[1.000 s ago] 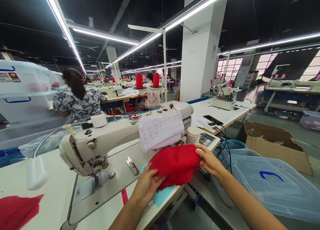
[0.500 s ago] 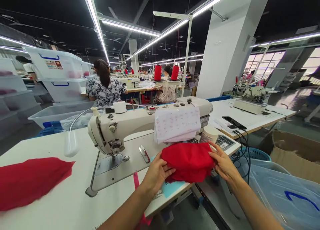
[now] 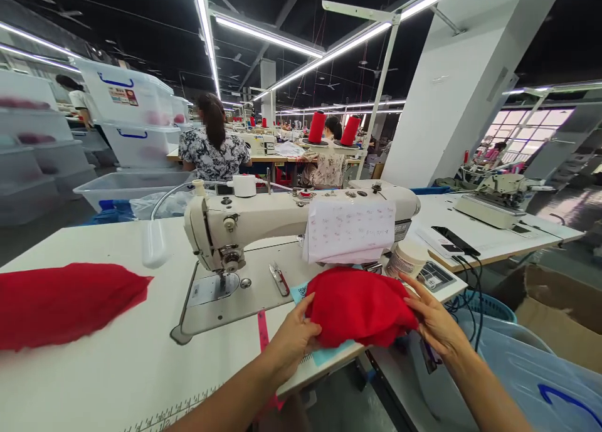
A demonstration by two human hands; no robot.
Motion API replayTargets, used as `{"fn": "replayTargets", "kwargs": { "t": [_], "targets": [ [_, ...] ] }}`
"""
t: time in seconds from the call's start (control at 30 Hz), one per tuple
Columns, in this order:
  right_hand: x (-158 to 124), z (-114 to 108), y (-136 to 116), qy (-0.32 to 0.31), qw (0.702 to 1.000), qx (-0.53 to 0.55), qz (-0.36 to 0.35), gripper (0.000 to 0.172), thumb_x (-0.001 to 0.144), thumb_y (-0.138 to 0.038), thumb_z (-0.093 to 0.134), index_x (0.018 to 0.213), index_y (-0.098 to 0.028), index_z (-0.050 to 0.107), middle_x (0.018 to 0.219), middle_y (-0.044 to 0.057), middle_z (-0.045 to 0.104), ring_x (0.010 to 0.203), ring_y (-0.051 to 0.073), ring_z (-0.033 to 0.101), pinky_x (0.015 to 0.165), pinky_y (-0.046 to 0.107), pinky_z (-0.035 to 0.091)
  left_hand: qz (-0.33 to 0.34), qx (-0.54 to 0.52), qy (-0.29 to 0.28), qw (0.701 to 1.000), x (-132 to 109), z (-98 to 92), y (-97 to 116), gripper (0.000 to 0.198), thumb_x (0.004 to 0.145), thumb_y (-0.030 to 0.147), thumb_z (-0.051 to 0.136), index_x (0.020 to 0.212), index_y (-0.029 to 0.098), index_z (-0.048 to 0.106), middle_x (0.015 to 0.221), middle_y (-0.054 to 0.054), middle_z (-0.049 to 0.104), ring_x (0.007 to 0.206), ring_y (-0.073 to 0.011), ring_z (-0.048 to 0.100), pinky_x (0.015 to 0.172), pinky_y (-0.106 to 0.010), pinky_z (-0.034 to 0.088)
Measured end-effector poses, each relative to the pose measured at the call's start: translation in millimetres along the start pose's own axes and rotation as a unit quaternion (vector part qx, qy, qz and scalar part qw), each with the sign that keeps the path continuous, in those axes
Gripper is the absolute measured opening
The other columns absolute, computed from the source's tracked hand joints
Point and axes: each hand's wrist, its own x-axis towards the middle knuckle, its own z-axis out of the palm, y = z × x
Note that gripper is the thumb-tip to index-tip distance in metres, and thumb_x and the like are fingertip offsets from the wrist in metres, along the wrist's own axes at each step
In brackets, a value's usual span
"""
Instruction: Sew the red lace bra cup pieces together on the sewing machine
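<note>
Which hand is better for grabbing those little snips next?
Probably the left hand: it's nearer the snips, though it holds the red cloth. The right hand grips the cloth's other end, farther away.

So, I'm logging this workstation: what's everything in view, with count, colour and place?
table: 1, white, foreground
machine: 1, cream, on table
held cloth: 1, red, over table's edge
loose cloth: 1, red, table's left
snips: 1, red-silver, on machine
paper: at least 1, white, machine's front
lamp: 1, white, left of machine
strip: 1, pink, left of held cloth
tub: 1, cream, behind held cloth
near spools: 2, red, beyond machine
other machines: several, cream, background
phone: at least 1, black, right
basket: 1, blue, beside table
carton: 1, brown, far right
bins: many, clear, both sides
lights: several, white, overhead
people: at least 3, mixed clothing, background
left hand: 1, bare, gripping held cloth
right hand: 1, bare, gripping held cloth
</note>
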Motion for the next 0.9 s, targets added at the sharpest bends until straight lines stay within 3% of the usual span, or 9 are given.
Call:
{"fn": "replayTargets", "kwargs": {
  "t": [0.13,0.23,0.33,0.43,0.57,0.73,0.83,0.9],
  "targets": [
    [5.0,-2.3,-1.3,-0.014,1.0,-0.013,0.017,0.058,0.056,-0.018,0.075,0.11,-0.029,0.055,0.1,0.003,0.066,0.091,0.021,0.062,0.07,0.027,0.054,-0.006,-0.003,0.009,1.0,4.5,1.8,2.0,0.073,0.057,-0.004,0.052,0.126,0.019,0.043,0.056,0.004,0.058,0.052,-0.0142,0.058,0.057,-0.027,0.046],
    [11.4,0.1,-1.2,-0.002,1.0,-0.031,0.0,0.059,0.057,-0.02,0.073,0.112,-0.029,0.054,0.103,0.003,0.065,0.092,0.021,0.062,0.069,0.027,0.054,0.029,0.01,0.0,1.0,8.3,5.5,12.9,0.067,0.06,-0.003,0.05,0.123,0.018,0.045,0.056,0.004,0.058,0.049,-0.0127,0.056,0.054,-0.024,0.044],
    [16.1,6.0,-0.7,0.018,0.998,-0.049,-0.029,0.057,0.056,-0.021,0.072,0.11,-0.028,0.055,0.106,0.003,0.064,0.092,0.02,0.062,0.069,0.026,0.053,0.055,0.053,0.046,0.996,15.5,7.4,25.7,0.066,0.063,-0.004,0.048,0.125,0.015,0.041,0.053,0.005,0.055,0.045,-0.0106,0.053,0.053,-0.023,0.042],
    [14.1,10.5,-2.6,0.024,0.997,-0.063,-0.026,0.057,0.055,-0.024,0.074,0.108,-0.029,0.054,0.112,0.003,0.061,0.091,0.02,0.062,0.063,0.024,0.053,0.029,0.102,0.096,0.99,21.9,7.1,33.1,0.067,0.064,-0.005,0.047,0.128,0.011,0.034,0.054,0.005,0.053,0.045,-0.0106,0.052,0.055,-0.024,0.043],
    [-2.0,12.2,-8.7,0.017,0.995,-0.089,-0.032,0.062,0.064,-0.035,0.071,0.12,-0.034,0.045,0.132,0.003,0.044,0.103,0.022,0.055,0.055,0.021,0.052,0.053,0.124,0.09,0.987,20.5,3.9,32.8,0.066,0.068,0.002,0.052,0.13,0.011,0.031,0.066,0.001,0.058,0.057,-0.0125,0.057,0.064,-0.027,0.046],
    [-21.1,16.1,-16.4,-0.009,0.992,-0.107,-0.061,0.065,0.072,-0.041,0.064,0.129,-0.035,0.034,0.142,0.003,0.026,0.117,0.025,0.044,0.059,0.022,0.051,0.087,0.154,0.067,0.982,19.7,-0.6,30.5,0.07,0.061,0.016,0.062,0.126,0.014,0.036,0.085,-0.005,0.061,0.07,-0.017,0.061,0.069,-0.03,0.046],
    [-22.8,13.5,-19.8,0.005,0.974,-0.212,-0.085,0.061,0.075,-0.044,0.057,0.131,-0.033,0.033,0.141,0.004,0.028,0.11,0.025,0.049,0.057,0.025,0.051,0.074,0.158,0.062,0.983,20.5,-2.2,31.7,0.072,0.06,0.022,0.064,0.125,0.013,0.037,0.096,-0.009,0.06,0.073,-0.0182,0.061,0.069,-0.031,0.047],
    [-24.9,8.4,-20.0,0.048,0.933,-0.331,-0.133,0.059,0.075,-0.045,0.055,0.13,-0.029,0.037,0.141,0.007,0.028,0.099,0.025,0.055,0.058,0.029,0.052,0.083,0.178,0.066,0.978,15.0,-6.1,32.4,0.069,0.061,0.025,0.064,0.124,0.014,0.038,0.107,-0.013,0.057,0.072,-0.0183,0.062,0.07,-0.032,0.047]
  ]
}}
